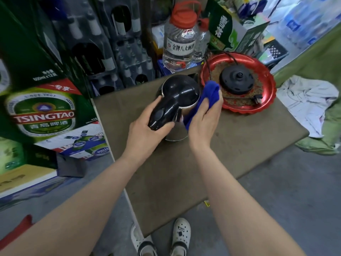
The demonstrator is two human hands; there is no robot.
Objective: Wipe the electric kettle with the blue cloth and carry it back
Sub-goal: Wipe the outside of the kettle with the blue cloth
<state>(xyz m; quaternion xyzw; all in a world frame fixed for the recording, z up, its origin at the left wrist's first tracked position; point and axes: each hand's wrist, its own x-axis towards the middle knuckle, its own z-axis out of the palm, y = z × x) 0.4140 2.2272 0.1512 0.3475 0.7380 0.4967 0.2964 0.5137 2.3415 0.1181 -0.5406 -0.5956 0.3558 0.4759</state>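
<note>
The stainless-steel electric kettle with the black lid and handle stands on the olive-brown covered counter, near its far left edge and just left of the tray it belongs on. The left grip is wrapped around the black handle, fingers curled under it and thumb on top, most likely to keep the body from turning or sliding while it is rubbed. The right grip has the folded blue cloth pinched between thumb and fingers and pressed against the kettle's right flank, so the wiping is under way on that side. From this angle it is hard to say whether the kettle's foot sits flat or is tipped slightly off the counter.

Just to the right, the round red metal tray carries the black circular power base with its cord and plug. The base sits bare, ready to take the kettle back after cleaning.

Beyond the counter stands a clear plastic jug with a red cap. Green beer cartons are stacked at the left. A crumpled white cloth lies off to the right, apart from the work.
</note>
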